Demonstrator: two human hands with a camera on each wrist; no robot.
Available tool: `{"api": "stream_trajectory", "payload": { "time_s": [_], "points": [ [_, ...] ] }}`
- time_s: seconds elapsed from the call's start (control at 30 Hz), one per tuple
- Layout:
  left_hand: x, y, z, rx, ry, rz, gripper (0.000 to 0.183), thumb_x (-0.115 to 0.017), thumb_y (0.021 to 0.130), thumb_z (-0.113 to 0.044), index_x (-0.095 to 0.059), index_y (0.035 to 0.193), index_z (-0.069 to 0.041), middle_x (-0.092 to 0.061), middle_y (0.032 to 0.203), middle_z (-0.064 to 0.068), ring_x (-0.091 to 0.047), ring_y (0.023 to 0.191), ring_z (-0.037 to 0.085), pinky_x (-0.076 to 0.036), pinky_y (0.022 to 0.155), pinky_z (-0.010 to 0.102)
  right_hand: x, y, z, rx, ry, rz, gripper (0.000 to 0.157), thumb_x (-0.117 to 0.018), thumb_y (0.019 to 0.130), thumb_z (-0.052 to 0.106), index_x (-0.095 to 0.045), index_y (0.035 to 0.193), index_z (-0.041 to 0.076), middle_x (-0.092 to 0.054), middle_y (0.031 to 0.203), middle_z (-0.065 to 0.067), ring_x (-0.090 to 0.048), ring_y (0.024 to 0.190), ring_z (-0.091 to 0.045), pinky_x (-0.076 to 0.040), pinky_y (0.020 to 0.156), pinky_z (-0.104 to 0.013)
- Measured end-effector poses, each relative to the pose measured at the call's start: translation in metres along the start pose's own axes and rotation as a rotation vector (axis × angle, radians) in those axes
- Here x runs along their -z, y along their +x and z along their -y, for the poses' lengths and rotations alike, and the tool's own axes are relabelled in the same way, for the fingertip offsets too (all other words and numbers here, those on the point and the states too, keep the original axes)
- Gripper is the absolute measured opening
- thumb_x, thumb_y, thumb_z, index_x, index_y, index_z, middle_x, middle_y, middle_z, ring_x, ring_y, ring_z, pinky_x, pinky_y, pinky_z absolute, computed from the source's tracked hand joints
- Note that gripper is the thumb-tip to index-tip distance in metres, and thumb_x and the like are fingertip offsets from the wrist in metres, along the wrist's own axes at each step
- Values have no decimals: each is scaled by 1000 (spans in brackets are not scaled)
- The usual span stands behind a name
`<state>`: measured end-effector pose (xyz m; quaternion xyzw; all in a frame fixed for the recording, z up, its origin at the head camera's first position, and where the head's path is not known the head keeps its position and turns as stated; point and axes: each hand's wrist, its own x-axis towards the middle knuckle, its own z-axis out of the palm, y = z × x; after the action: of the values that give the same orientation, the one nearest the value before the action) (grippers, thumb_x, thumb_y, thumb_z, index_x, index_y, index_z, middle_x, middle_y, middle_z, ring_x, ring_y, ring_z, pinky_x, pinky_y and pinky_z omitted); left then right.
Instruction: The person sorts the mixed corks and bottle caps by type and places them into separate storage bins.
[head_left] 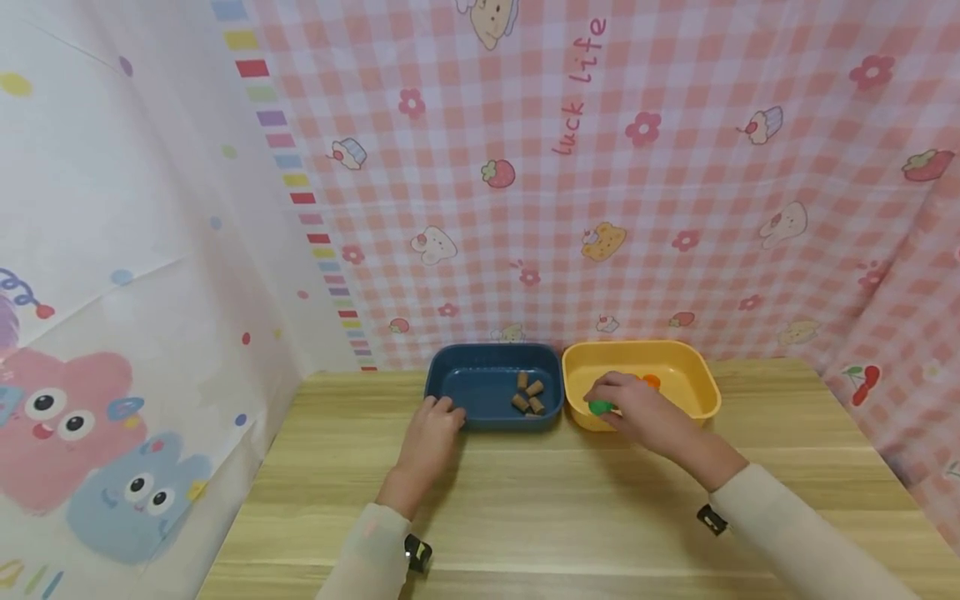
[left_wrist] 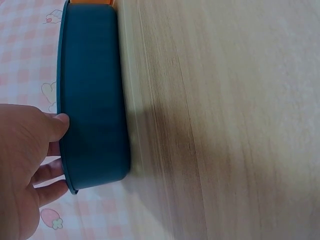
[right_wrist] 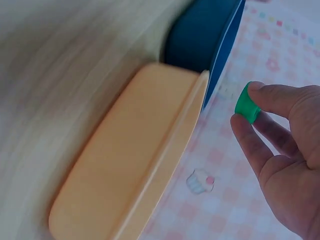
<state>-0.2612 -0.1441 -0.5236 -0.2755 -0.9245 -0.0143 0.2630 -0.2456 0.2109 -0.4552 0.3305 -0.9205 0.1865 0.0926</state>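
My left hand (head_left: 429, 440) grips the front left rim of a dark blue plastic bin (head_left: 472, 390); in the left wrist view the thumb presses the near side and the fingers reach behind the rim. Several brown corks (head_left: 535, 388) lie in the bin's right half. Over the front left of a yellow bin (head_left: 693, 398), my right hand (head_left: 637, 412) pinches a small green bottle cap (right_wrist: 246, 106) between thumb and fingertips. Behind that hand, an orange piece (head_left: 651, 381) shows inside the yellow bin, partly hidden.
Both bins stand side by side at the back of a wooden table (head_left: 540, 517). Right behind them hangs a pink checked cloth (head_left: 555, 208). A white printed cloth (head_left: 150, 250) hangs along the left. Small black devices sit by each wrist.
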Motion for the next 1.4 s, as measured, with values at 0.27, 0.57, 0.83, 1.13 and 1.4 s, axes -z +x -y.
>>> {"api": "stream_trajectory", "payload": {
  "time_s": [0.27,0.57,0.83,1.13,1.4],
  "points": [
    [1,2,0,0,3,-12,5,-77,87,-6,-78,84,-9,-65,77,7,-52,70,24,-44,68,35,14,8,-26,-71,-31,38,30,-83,82,1,-76,110,8,-69,107,-8,-68,94,-23,-60,81,-37],
    [1,2,-1,6,-3,0,5,-78,87,-5,-78,84,-9,-66,77,8,-53,70,25,-45,68,35,19,18,-47,-164,-38,132,28,-81,83,-2,-74,109,5,-70,108,-11,-69,98,-28,-60,87,-44],
    [2,1,0,3,-7,-3,5,-77,87,-5,-78,83,-9,-65,76,7,-52,69,25,-44,68,35,18,23,-61,-219,-79,212,26,-80,85,0,-74,110,0,-71,107,-14,-69,96,-29,-60,86,-43],
    [1,1,-1,0,2,1,5,-78,87,-6,-78,84,-10,-66,77,7,-53,70,25,-45,69,35,15,25,-69,-278,-98,298,23,-79,88,3,-73,110,1,-69,103,-12,-67,92,-26,-59,86,-43],
    [2,1,-2,11,0,9,4,-78,87,-8,-78,84,-10,-66,79,7,-54,72,25,-46,69,36,12,24,-76,-279,-93,320,25,-77,89,2,-71,113,1,-70,107,-16,-67,94,-27,-58,89,-45]
  ]
}}
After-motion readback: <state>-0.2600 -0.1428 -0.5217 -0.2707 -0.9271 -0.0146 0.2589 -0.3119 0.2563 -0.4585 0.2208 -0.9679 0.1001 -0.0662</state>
